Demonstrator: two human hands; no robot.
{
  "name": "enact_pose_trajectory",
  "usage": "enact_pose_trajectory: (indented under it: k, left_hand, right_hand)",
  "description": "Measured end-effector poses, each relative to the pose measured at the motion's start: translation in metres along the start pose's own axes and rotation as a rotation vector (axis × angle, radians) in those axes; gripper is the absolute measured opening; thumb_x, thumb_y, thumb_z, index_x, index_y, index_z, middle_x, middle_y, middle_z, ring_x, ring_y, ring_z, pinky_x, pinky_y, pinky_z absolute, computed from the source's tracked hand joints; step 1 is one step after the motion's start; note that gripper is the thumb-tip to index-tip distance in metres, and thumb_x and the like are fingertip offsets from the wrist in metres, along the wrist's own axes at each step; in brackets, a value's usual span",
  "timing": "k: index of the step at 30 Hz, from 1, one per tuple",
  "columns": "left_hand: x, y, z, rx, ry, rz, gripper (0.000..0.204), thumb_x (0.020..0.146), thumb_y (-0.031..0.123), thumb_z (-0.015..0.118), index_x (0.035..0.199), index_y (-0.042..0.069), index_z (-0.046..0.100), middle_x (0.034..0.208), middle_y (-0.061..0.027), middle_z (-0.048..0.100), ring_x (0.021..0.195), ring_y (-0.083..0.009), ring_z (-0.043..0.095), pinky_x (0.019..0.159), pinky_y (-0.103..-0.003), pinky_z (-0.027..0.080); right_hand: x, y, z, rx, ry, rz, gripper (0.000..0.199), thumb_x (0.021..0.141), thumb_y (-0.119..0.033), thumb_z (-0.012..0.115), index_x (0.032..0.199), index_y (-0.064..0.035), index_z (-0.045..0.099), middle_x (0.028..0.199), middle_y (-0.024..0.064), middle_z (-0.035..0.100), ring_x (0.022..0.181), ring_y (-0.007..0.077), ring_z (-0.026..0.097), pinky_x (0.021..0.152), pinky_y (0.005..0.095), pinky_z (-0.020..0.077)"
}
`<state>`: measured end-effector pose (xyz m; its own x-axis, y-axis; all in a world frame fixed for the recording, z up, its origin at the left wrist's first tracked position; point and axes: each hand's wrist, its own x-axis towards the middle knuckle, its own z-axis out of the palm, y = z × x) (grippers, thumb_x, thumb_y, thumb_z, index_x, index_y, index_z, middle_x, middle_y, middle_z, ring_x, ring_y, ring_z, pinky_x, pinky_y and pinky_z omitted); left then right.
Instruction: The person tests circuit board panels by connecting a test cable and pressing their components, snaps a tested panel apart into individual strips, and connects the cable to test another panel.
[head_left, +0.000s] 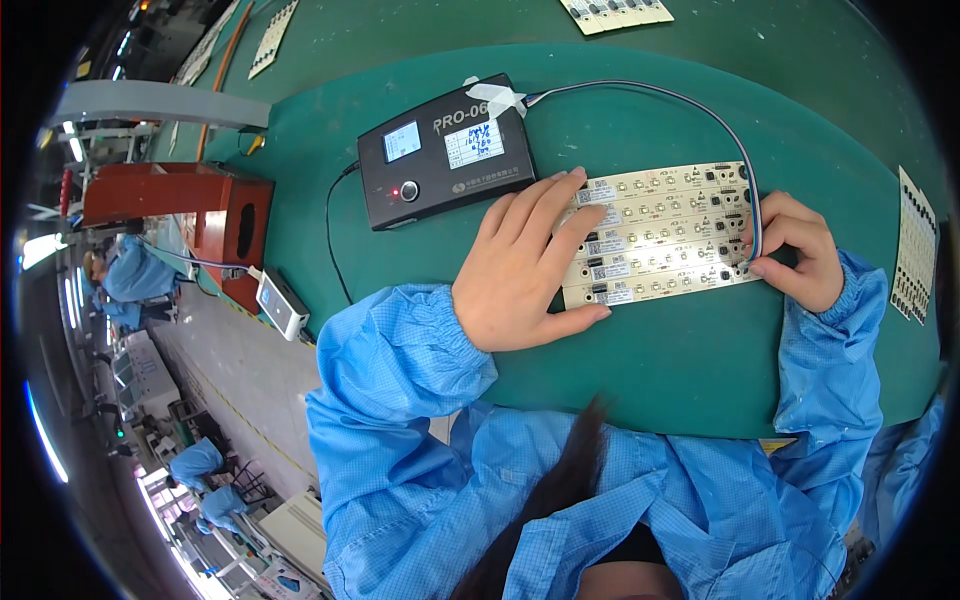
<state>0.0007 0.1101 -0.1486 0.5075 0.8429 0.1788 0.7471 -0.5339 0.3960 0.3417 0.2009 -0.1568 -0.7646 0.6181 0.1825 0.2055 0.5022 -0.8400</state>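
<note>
Crosswise, the long axis of the circuit board (662, 234), left fingers (575, 238) apart, right fingers (795, 234) tight on cable (753, 183).

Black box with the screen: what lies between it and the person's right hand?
In the head view, fingertips of the left hand and pale circuit board strips lie between; a cable arcs beyond them from the black box to the right hand.

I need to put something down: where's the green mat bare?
Bare mat shows between the board panel and the blue jacket, between the panel's top edge and the arched cable, and between the right hand and the far-right board. Crowded: the panel, with the left hand over its left end, and the black tester close by.
</note>
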Motion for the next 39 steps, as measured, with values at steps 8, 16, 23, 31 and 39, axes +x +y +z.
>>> enact_pose_trajectory:
  k: [8,16,23,31,39]
  left_hand:
    - [-0.003,0.0,-0.005,-0.018,0.002,0.012,0.078,0.072,0.042,0.076,0.134,0.005,0.046,0.145,-0.0247,0.038,0.131,-0.041,0.041,0.106,-0.051,0.034]
    - [0.006,-0.005,0.0,-0.016,-0.022,0.022,0.077,0.073,0.039,0.077,0.133,0.003,0.046,0.144,-0.027,0.039,0.128,-0.0449,0.043,0.104,-0.052,0.034]
    - [0.012,-0.008,0.003,0.027,-0.016,0.018,0.08,0.065,0.031,0.082,0.132,0.002,0.049,0.143,-0.0253,0.041,0.126,-0.0437,0.044,0.103,-0.05,0.035]
    - [0.013,-0.008,0.008,0.039,-0.008,0.016,0.081,0.064,0.031,0.082,0.132,0.002,0.049,0.144,-0.0252,0.041,0.126,-0.0437,0.044,0.104,-0.05,0.035]
    - [0.013,-0.006,0.008,0.044,-0.012,0.004,0.081,0.065,0.032,0.082,0.132,0.002,0.049,0.144,-0.025,0.041,0.126,-0.0435,0.044,0.104,-0.051,0.035]
  right_hand:
    - [0.001,-0.01,0.001,-0.006,-0.003,0.014,0.013,0.077,-0.008,0.074,0.077,-0.0022,0.062,0.092,0.0119,0.062,0.087,0.0226,0.059,0.078,0.0324,0.0454]
    - [0.004,0.005,0.001,0.088,0.012,-0.009,0.013,0.081,-0.005,0.072,0.078,-0.001,0.06,0.095,0.0137,0.063,0.087,0.0246,0.06,0.078,0.0336,0.0457]
    - [0.009,0.017,0.005,0.101,0.014,-0.02,0.014,0.081,-0.004,0.074,0.078,-0.0008,0.061,0.096,0.0121,0.061,0.086,0.0242,0.059,0.077,0.0333,0.0453]
    - [0.006,0.022,0.004,0.03,-0.007,-0.086,0.014,0.08,-0.005,0.076,0.078,-0.0019,0.062,0.097,0.0118,0.06,0.087,0.0256,0.057,0.077,0.0345,0.0447]
    - [0.006,0.025,0.005,0.02,0.003,-0.104,0.015,0.081,-0.007,0.076,0.078,-0.0026,0.062,0.095,0.011,0.06,0.085,0.0255,0.056,0.077,0.0356,0.0435]
